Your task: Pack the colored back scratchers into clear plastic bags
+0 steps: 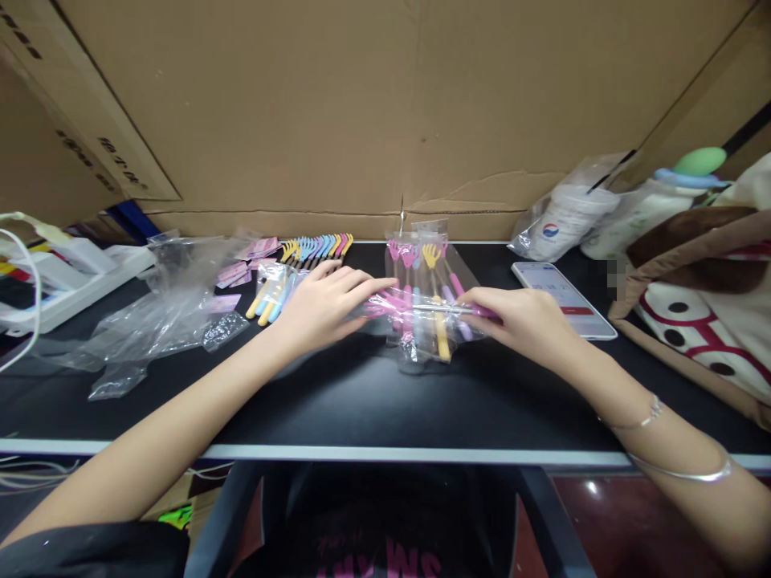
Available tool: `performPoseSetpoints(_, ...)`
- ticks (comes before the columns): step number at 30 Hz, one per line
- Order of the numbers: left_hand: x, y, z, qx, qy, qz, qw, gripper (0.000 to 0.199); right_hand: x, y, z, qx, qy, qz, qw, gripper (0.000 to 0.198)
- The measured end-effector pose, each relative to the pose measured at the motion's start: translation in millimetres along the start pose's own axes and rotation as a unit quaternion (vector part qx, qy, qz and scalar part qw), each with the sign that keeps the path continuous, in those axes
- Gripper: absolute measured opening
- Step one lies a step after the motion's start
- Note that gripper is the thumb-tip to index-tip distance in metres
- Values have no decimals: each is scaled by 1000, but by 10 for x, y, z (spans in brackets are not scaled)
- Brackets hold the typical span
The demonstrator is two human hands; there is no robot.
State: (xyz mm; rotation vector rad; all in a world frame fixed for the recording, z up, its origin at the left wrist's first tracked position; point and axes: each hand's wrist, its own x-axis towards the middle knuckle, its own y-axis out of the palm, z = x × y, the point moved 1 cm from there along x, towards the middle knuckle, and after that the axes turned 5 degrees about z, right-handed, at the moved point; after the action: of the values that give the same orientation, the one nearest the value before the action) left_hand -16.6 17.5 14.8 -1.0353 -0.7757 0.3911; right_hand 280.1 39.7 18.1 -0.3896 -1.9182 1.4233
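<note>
Currently, a pink back scratcher [442, 307] with a thin metal rod lies crosswise between the two hands, just over some bagged scratchers [443, 343] on the black counter [373, 409]. The right grip [524, 317] is closed on its handle; the left grip [331, 293] is bent low at the claw end, fingers forward, and I cannot tell whether it pinches it. The bagged ones point their pink and yellow claws toward the cardboard [361, 104] behind. Just beyond the left hand sits a row of yellow, blue and pink scratchers [325, 243], with pink cards [262, 246] beside it. Farther left are crumpled clear plastic [157, 305] and a white power strip [114, 273]. Near the right hand lies a phone [578, 309], screen up; past it stand a bagged cup [551, 229], a bottle [638, 213] and a cloth bag [702, 233].
</note>
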Motion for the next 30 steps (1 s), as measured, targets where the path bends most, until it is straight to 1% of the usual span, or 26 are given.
performPoseSetpoints(2,5,24,-31,-5,10,-1,1000,45,4,4,15,12,2,8,1000,12)
performPoseSetpoints(6,8,67,-127,-22,29,6,999,40,16,23,58,45,10,51,998,17)
performPoseSetpoints(11,4,91,-192,-43,26,37,998,38,30,16,97,138,13,90,986,16)
performPoseSetpoints(13,6,82,-198,-45,23,32,998,37,33,1,105,162,16,95,982,15)
performPoseSetpoints(16,10,52,-199,-39,20,7,999,34,26,-36,98,175,32,106,978,18)
performPoseSetpoints(19,11,18,-179,-30,3,-4,1000,33,4,-87,52,150,54,147,976,21)
performPoseSetpoints(22,9,-11,-133,-22,-12,-9,1000,32,-29,-117,-45,76,69,214,971,20)
performPoseSetpoints(24,6,-20,-98,-15,-15,-10,1000,31,-51,-114,-123,40,75,245,966,18)
performPoseSetpoints(27,1,-6,-61,-11,-18,-1,1000,30,-68,-86,-205,31,70,247,966,22)
performPoseSetpoints(30,-6,32,-56,-24,-10,13,1000,28,-56,-64,-208,23,57,213,975,27)
